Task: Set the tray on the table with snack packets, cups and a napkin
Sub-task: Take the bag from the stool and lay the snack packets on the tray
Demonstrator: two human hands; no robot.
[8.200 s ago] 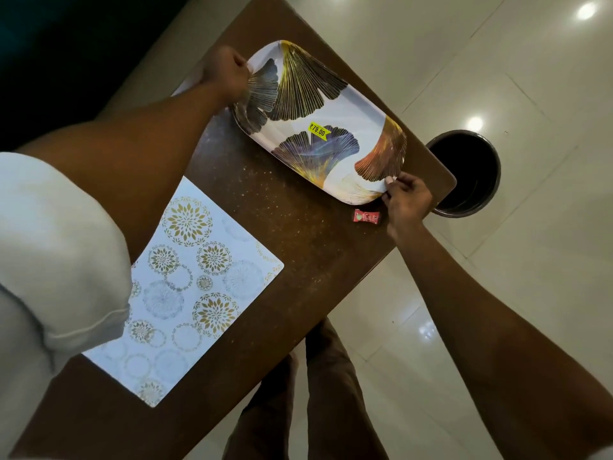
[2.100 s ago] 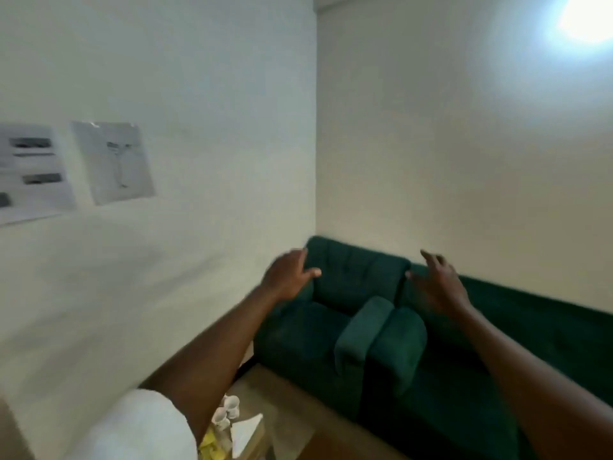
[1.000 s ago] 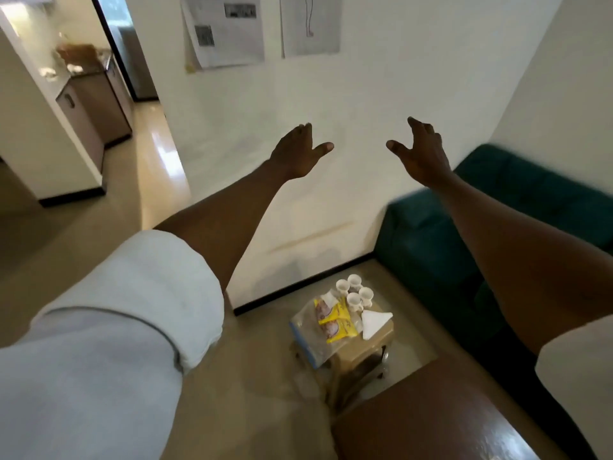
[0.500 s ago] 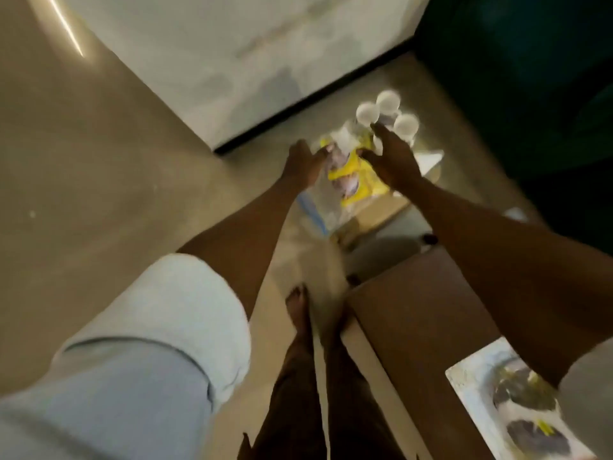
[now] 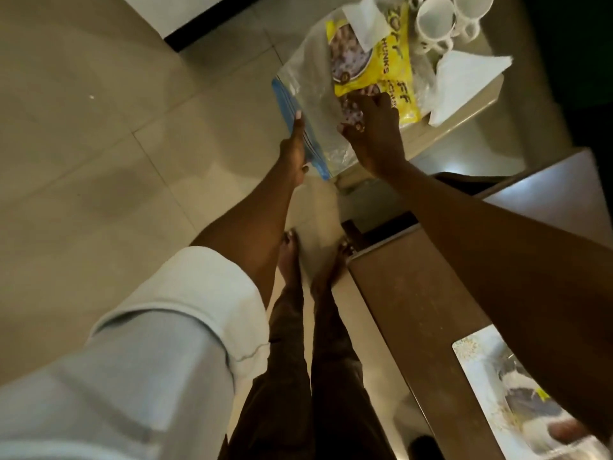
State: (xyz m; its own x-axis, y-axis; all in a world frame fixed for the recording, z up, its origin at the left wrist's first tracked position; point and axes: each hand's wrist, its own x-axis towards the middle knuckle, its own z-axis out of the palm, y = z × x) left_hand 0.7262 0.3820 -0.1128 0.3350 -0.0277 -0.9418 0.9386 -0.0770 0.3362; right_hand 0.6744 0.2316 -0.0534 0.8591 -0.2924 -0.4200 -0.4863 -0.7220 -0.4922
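On a low side table [image 5: 461,119] at the top lie two yellow snack packets [image 5: 376,58] partly inside a clear plastic bag [image 5: 306,78] with a blue zip edge. Behind them stand white cups [image 5: 434,19], and a folded white napkin [image 5: 464,78] lies to their right. My left hand [image 5: 294,151] grips the bag's blue edge, index finger along it. My right hand [image 5: 373,134] rests on the nearer packet, fingers spread on it. The patterned tray [image 5: 491,376] sits on the brown table [image 5: 414,310] at lower right, partly hidden by my right arm.
Beige tiled floor fills the left side. My bare feet [image 5: 292,257] stand between the brown table's corner and the side table. A dark green sofa edge [image 5: 583,61] borders the upper right, and a white wall with a black skirting runs along the top left.
I have leaned down closer to the side table. My left hand moved from the packets to the bag's blue edge, and my right hand came down from the cups onto the nearer packet.
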